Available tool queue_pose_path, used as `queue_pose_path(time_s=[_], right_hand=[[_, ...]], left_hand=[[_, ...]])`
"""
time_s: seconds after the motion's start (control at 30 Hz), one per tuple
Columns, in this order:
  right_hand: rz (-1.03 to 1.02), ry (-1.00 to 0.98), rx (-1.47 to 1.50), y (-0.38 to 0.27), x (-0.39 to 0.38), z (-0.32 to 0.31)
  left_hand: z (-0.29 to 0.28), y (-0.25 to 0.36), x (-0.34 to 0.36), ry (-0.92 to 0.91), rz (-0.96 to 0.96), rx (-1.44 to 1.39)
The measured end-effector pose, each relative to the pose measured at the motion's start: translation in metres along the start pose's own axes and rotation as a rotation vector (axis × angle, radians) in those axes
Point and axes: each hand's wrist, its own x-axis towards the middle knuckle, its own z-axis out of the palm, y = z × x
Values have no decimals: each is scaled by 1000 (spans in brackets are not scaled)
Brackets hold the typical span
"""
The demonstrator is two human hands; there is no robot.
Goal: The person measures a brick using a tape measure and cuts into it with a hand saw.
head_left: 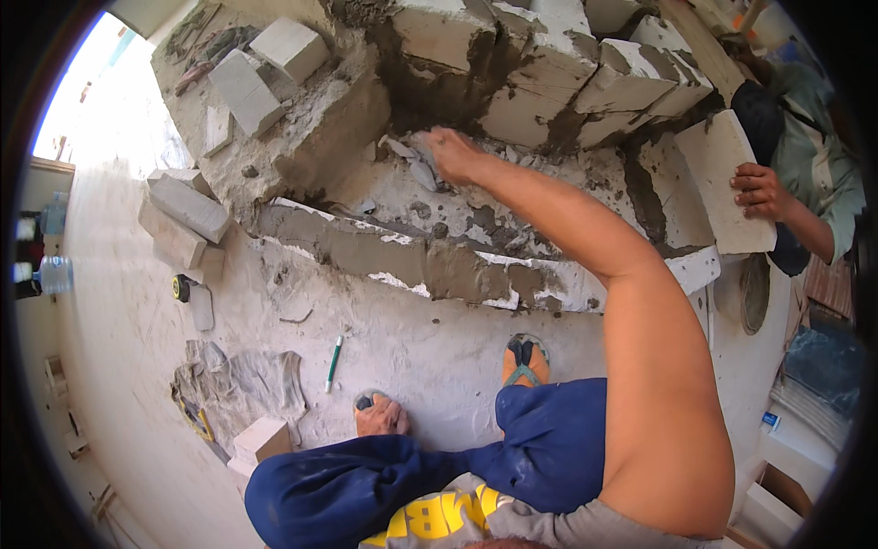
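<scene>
My right hand [455,156] reaches over the low front wall [357,245] into a walled recess. Its fingers are closed around pale broken block pieces [422,174], part of them hidden beneath the hand. Mortar and rubble [540,197] cover the recess floor around it. Grey mortar smears the front wall's blocks. Down by my left foot, my left hand [382,417] hangs beyond my knee with its fingers mostly hidden. A green-and-white pen [334,364] lies on the floor near it.
Mortar-smeared white blocks [535,87] rise at the back. Loose blocks [247,93] sit on the left ledge, others [187,220] below it. A tape measure [180,288] and a dirty cloth [242,384] lie on the floor. A co-worker's hand [764,192] holds a block slab [727,178] at right.
</scene>
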Motion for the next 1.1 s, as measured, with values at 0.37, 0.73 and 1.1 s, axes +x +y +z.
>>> queue_pose_path(time_s=[0.37, 0.73, 1.1], right_hand=[[9, -56, -26, -8, 10, 6], [-381, -172, 1068, -192, 77, -75], [-746, -151, 487, -344, 120, -9]], left_hand=[[4, 3, 2, 76, 4, -7], [-32, 3, 0, 126, -467, -498], [-93, 80, -22, -73, -604, -875]])
